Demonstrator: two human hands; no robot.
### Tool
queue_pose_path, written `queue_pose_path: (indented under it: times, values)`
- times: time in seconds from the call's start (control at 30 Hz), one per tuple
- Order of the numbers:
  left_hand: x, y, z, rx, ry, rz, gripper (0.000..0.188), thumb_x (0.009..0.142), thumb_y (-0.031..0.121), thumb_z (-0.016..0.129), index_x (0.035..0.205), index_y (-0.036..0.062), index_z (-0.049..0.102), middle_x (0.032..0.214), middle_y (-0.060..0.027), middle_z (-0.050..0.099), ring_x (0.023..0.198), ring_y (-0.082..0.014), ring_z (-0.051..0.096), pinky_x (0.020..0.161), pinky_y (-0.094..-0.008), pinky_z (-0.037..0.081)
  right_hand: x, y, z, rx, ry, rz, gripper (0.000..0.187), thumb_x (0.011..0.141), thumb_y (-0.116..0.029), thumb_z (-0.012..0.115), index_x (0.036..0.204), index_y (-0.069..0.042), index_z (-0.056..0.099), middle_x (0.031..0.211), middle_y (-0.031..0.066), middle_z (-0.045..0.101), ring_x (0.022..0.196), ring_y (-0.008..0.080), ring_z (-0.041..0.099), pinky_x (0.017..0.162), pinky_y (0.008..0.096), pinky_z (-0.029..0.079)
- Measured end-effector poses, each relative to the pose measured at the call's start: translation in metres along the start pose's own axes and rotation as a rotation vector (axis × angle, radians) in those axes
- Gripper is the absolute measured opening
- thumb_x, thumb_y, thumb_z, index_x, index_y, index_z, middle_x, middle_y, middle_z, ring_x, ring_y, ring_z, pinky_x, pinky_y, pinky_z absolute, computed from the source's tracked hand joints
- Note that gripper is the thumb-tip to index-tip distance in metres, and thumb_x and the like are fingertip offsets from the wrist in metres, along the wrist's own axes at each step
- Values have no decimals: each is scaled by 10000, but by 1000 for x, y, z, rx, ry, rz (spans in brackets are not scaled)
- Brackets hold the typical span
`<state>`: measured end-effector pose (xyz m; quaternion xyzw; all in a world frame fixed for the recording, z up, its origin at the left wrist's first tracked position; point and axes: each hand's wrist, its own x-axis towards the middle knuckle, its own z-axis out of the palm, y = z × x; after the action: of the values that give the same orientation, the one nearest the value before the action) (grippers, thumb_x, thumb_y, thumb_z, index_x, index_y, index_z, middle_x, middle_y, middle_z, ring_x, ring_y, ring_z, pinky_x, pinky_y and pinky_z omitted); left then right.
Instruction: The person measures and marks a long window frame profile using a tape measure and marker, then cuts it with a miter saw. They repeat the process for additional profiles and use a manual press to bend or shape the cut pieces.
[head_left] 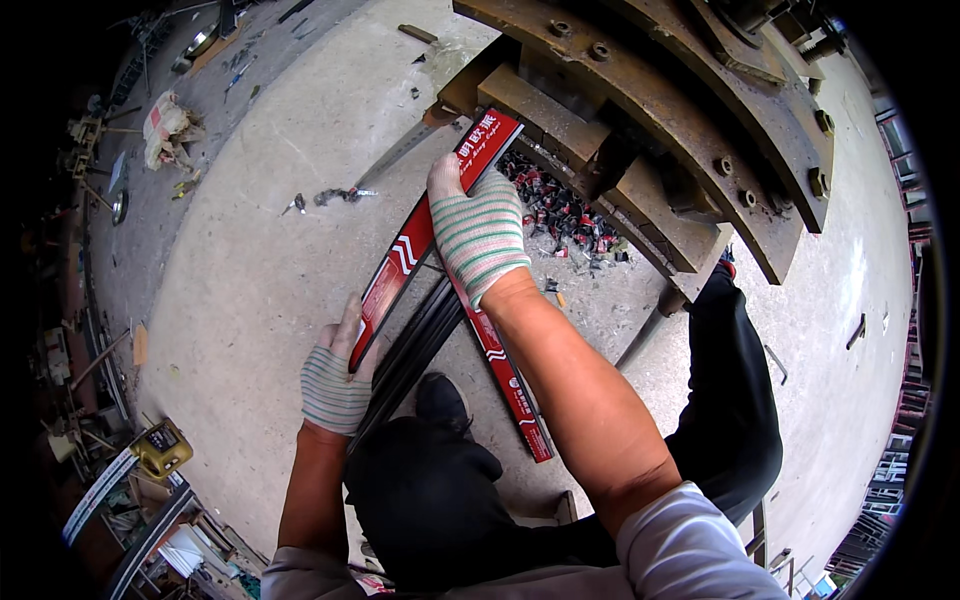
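Observation:
Both hands wear white knit gloves with green stripes. Slanting up and to the right between them is a long dark-edged profile strip covered in red printed film (405, 250). My left hand (338, 385) is closed round its lower end, and my right hand (475, 228) grips it nearer the top. The strip's upper end overlaps the edge of a brown steel press tool (545, 115) in this view; I cannot tell whether they touch. Below my right hand, a second red-filmed strip (505, 385) lies beside a bundle of dark strips (408, 345) above my knee.
Heavy bolted steel plates (680, 90) fill the upper right. Under them, small red and black offcuts (570, 215) are heaped on the concrete floor (250, 240). A yellow container (162, 448) stands at the lower left, near curved strips (98, 492). My leg (725, 380) extends beside the machine.

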<state>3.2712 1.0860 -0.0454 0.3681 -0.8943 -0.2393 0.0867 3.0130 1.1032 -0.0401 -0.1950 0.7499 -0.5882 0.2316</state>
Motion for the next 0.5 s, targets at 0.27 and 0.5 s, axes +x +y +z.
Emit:
queue_pose_path:
  times: [0.27, 0.5]
  values:
    - [-3, 22, -41, 54, -108, -98, 690, 982, 163, 679, 1614, 196, 406, 1085, -215, 639, 925, -335, 685, 850, -400, 568, -3, -20, -2, 16, -27, 150, 483, 1033, -381, 600, 858, 65, 657, 784, 141, 702, 721, 195, 623, 741, 385, 537]
    - [1, 50, -73, 93, -135, -151, 692, 976, 165, 693, 1608, 224, 419, 1063, -193, 661, 909, -319, 687, 851, -400, 571, 4, -19, 3, 37, -27, 221, 458, 1032, -376, 592, 863, 44, 662, 781, 119, 694, 709, 193, 621, 730, 377, 538]
